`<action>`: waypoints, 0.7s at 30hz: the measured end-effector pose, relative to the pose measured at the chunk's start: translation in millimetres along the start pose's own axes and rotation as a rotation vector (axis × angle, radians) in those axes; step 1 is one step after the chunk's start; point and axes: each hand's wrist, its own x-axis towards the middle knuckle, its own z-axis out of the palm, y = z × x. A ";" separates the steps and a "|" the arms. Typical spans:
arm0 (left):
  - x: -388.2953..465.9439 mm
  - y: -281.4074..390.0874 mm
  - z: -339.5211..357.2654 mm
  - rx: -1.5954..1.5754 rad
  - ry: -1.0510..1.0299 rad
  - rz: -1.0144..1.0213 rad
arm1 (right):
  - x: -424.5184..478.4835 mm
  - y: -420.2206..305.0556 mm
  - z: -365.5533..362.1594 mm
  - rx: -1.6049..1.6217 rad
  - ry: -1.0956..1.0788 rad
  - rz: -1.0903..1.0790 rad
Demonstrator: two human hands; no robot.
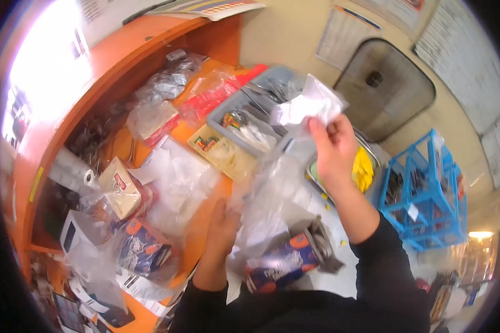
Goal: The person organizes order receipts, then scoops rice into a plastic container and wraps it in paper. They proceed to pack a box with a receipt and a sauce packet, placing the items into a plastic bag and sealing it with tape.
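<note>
My right hand (335,152) is raised over the counter and pinches a shiny, crinkled piece of clear plastic (308,102). A blurred clear plastic bag (268,195) stretches below it toward my left hand (223,231). The fingers of that hand are at the bag's edge, but blur hides whether they grip it. Under the bag, a blue and orange printed carton (281,260) lies on its side, close to my body. Grey packaging (323,245) sticks out at its right end.
Beyond the bag stand a grey cutlery tray (233,131) and a cream tray (221,154) with packets. A metal tray of yellow pieces (363,168) and a blue plastic rack (425,195) are on the right. Wrapped napkin packs (143,245) and white paper (181,179) lie left.
</note>
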 end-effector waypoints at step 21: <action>-201.5 -138.1 279.9 -0.375 -0.391 -0.055 | -359.5 -226.2 -393.5 -0.948 0.239 -0.092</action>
